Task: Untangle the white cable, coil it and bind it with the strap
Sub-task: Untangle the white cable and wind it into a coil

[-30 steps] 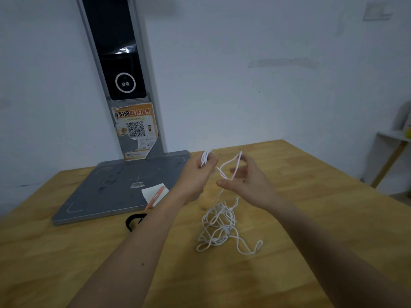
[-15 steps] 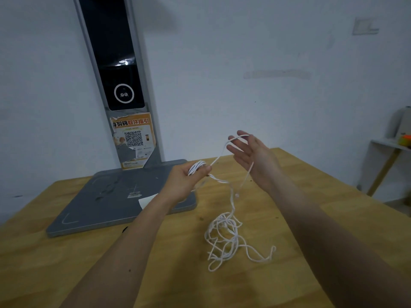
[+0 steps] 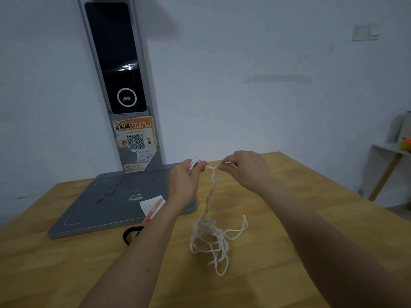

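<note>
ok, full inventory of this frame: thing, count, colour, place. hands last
cable: 1, white, few loops in left hand, a strand across to right hand, tangle on table
strap: 1, black, on table by stand base, partly behind left forearm
card: 1, white and orange, on stand base
stand: 1, grey with black screen and orange QR sticker, rear left of table
table: 1, wood
shelf: 1, white, far right, orange item on it
left hand: grips coiled loops
right hand: pinches strand

Orange sticker (image 3: 136, 143) on grey stand (image 3: 155, 134): Chinese heading, partly "取件指引"; QR code below.
</note>
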